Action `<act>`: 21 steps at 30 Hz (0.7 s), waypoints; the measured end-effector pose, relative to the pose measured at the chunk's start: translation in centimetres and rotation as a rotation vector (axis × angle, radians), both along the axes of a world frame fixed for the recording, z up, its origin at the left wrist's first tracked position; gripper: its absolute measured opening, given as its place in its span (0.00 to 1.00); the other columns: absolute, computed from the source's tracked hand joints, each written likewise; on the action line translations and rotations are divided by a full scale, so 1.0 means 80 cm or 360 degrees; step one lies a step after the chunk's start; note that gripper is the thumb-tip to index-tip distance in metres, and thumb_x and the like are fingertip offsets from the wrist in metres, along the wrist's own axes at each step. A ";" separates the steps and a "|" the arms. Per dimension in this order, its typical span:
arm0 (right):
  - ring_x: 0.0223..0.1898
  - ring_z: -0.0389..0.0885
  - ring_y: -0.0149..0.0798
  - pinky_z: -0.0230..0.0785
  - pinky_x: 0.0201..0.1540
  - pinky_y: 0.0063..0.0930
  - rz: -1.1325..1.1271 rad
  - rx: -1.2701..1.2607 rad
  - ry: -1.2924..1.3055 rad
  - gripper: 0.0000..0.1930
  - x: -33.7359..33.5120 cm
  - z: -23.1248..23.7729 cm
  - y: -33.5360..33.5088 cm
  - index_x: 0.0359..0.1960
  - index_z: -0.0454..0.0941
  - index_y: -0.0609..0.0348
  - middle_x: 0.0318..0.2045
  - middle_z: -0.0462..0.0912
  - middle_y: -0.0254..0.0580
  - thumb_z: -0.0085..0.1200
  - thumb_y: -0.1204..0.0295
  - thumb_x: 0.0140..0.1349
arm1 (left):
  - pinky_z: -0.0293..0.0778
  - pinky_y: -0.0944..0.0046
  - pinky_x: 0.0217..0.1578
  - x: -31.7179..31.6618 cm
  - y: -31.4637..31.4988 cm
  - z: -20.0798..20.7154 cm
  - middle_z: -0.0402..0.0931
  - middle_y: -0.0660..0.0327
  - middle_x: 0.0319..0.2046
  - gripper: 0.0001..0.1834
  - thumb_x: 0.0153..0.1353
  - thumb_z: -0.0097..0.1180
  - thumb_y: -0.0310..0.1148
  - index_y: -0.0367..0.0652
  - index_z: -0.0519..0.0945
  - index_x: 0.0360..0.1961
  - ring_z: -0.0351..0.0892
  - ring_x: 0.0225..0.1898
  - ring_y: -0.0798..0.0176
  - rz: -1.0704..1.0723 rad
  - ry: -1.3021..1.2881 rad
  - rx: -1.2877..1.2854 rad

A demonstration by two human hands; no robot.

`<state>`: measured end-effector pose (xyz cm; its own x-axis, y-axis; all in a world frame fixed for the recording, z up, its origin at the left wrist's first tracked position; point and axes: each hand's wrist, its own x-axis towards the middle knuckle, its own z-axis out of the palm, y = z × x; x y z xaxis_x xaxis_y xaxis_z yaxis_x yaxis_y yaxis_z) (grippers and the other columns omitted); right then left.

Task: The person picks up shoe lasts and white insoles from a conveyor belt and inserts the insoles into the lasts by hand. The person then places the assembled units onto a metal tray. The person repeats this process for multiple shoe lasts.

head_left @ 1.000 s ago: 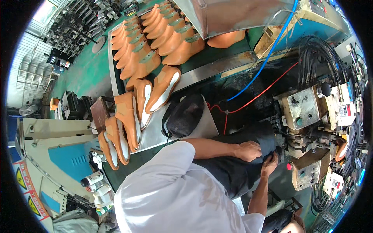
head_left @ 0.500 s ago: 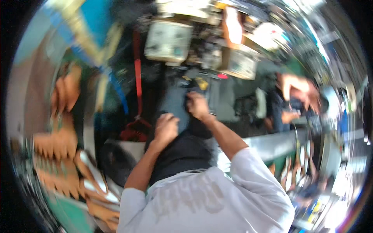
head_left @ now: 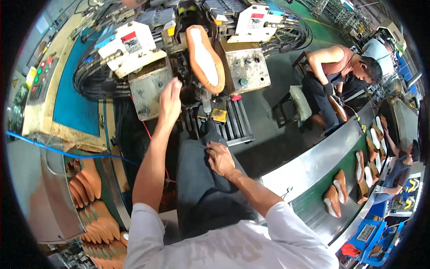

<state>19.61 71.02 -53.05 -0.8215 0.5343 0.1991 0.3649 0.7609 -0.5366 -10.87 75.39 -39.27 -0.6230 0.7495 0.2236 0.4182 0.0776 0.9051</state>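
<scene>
Head view: the left hand, straight-fingered and empty, is near an upturned tan, white-bottomed shoe on the machine; the right hand half-curls on dark trousers, its grip unclear. Lower right, a blue tray holds indistinct items.

shoe: leather-like, smooth with a soft sheen, finely puckered around its lower end; white face smooth. control box: painted metal, scuffed and stained. trousers: dark matt cloth. shirt: white cloth, lightly creased. stool seat: pale, glossy, plastic-like cover. conveyor belt: green, smooth, rubber-like; along its long edge, a rail of bare metal, flat, with a dull sheen.
</scene>
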 end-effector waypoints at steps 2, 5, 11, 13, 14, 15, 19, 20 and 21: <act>0.73 0.72 0.48 0.61 0.76 0.47 -0.0024 -0.0066 0.0032 0.16 -0.003 0.004 0.006 0.51 0.87 0.62 0.66 0.81 0.45 0.61 0.70 0.64 | 0.73 0.53 0.68 -0.009 0.083 0.035 0.78 0.54 0.68 0.35 0.82 0.52 0.53 0.37 0.69 0.76 0.81 0.64 0.56 -0.0098 -0.0519 0.0208; 0.73 0.73 0.47 0.62 0.75 0.46 -0.0064 -0.0097 0.0056 0.16 -0.007 0.001 0.016 0.51 0.88 0.61 0.65 0.82 0.43 0.62 0.69 0.63 | 0.81 0.49 0.61 -0.006 0.166 0.076 0.80 0.59 0.56 0.27 0.79 0.59 0.49 0.46 0.72 0.68 0.83 0.58 0.56 -0.0461 -0.1520 0.0290; 0.69 0.75 0.48 0.65 0.72 0.46 -0.0132 -0.0269 0.0194 0.16 -0.005 0.000 0.031 0.51 0.88 0.62 0.62 0.84 0.44 0.62 0.70 0.64 | 0.86 0.51 0.51 -0.016 0.176 0.089 0.78 0.60 0.48 0.23 0.76 0.61 0.38 0.47 0.71 0.66 0.83 0.50 0.58 -0.0472 -0.1455 0.0187; 0.61 0.83 0.54 0.72 0.67 0.49 -0.0237 -0.0454 0.0415 0.15 0.004 -0.003 0.040 0.52 0.87 0.65 0.55 0.87 0.51 0.61 0.73 0.64 | 0.86 0.55 0.49 0.007 0.148 0.113 0.76 0.63 0.45 0.23 0.76 0.61 0.37 0.46 0.71 0.66 0.83 0.47 0.61 -0.0568 -0.1348 0.0176; 0.57 0.86 0.58 0.75 0.64 0.50 -0.0256 -0.0540 0.0544 0.15 0.000 -0.001 0.046 0.52 0.87 0.66 0.52 0.89 0.55 0.61 0.74 0.65 | 0.84 0.56 0.53 0.012 0.124 0.120 0.77 0.62 0.50 0.28 0.75 0.61 0.35 0.45 0.68 0.72 0.82 0.51 0.61 -0.0666 -0.1247 0.0238; 0.52 0.89 0.47 0.79 0.58 0.39 -0.0551 -0.0876 0.0621 0.15 0.002 0.009 0.052 0.56 0.85 0.67 0.47 0.90 0.54 0.58 0.72 0.73 | 0.81 0.56 0.57 0.028 0.104 0.132 0.76 0.61 0.54 0.32 0.74 0.60 0.33 0.45 0.65 0.75 0.81 0.54 0.61 -0.0686 -0.1197 0.0263; 0.66 0.80 0.41 0.71 0.70 0.38 -0.0541 -0.1082 0.1275 0.31 -0.015 0.186 0.115 0.74 0.71 0.65 0.65 0.82 0.49 0.59 0.57 0.79 | 0.74 0.56 0.67 0.097 0.000 0.151 0.73 0.55 0.67 0.44 0.65 0.62 0.23 0.40 0.58 0.81 0.77 0.65 0.59 -0.0654 -0.0938 0.0255; 0.71 0.76 0.43 0.67 0.74 0.39 -0.0417 -0.1172 0.1276 0.35 -0.013 0.237 0.120 0.78 0.67 0.64 0.70 0.78 0.50 0.57 0.53 0.79 | 0.72 0.55 0.69 0.110 -0.027 0.148 0.72 0.54 0.68 0.46 0.64 0.63 0.23 0.40 0.57 0.82 0.76 0.67 0.57 -0.0601 -0.0705 0.0229; 0.73 0.73 0.45 0.64 0.76 0.41 -0.0220 -0.1209 0.1368 0.39 -0.012 0.267 0.126 0.81 0.61 0.65 0.74 0.73 0.53 0.55 0.50 0.80 | 0.71 0.54 0.70 0.127 -0.051 0.145 0.71 0.53 0.69 0.48 0.62 0.63 0.22 0.39 0.56 0.82 0.74 0.68 0.56 -0.0555 -0.0473 0.0206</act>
